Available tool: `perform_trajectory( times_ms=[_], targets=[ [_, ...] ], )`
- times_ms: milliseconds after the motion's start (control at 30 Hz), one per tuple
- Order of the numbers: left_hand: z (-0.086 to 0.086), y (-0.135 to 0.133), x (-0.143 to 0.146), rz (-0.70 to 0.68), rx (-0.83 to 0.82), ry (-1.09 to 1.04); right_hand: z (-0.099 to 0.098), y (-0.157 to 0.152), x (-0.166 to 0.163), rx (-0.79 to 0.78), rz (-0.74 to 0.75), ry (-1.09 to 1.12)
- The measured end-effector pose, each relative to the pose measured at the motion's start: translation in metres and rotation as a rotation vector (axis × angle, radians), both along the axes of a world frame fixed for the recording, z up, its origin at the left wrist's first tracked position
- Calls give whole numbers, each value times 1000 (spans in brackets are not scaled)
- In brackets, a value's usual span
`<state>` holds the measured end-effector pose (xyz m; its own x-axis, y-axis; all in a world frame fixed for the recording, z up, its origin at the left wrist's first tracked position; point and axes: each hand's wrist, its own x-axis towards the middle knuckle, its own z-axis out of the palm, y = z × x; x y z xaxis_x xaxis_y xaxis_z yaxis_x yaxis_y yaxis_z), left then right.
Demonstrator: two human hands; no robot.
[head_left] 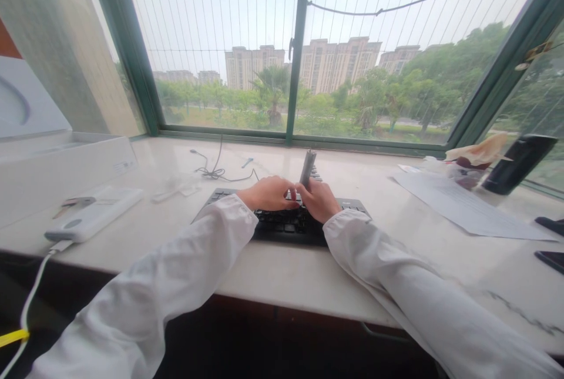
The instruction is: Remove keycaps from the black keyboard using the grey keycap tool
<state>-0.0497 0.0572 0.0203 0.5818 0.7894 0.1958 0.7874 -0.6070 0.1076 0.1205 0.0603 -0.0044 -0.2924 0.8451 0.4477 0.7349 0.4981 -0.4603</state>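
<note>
A black keyboard lies on the white counter, with both of my hands over its middle. My right hand is closed around a dark grey, bar-shaped handle that stands nearly upright; its lower end is hidden behind the fingers, so its exact kind does not show. Close beside it, my left hand is bent with thumb and fingers drawn together just above the keys. Whatever is between those fingertips is too small to make out. Several small keycaps show on the counter behind the right hand.
Left of the keyboard are a coiled black cable, clear plastic wrapping, a white power bank with keys on it, and a white box. Rightward lie paper sheets and a black cylinder. A window rises behind.
</note>
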Motion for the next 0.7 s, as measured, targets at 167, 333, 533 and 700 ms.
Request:
perform_trajectory(
  times_ms=[167, 333, 533, 700],
  targets=[
    [-2, 2, 0, 49, 7, -37, 0, -1, 0, 33, 25, -36],
    [-8, 7, -2, -11, 42, -101, 2, -6, -2, -4, 3, 36],
    [-11, 10, -2, -30, 27, -146, 9, -3, 0, -213, -93, 157],
    [-11, 11, -2, -48, 61, -132, 6, 2, 2, -376, -38, 295]
  ],
)
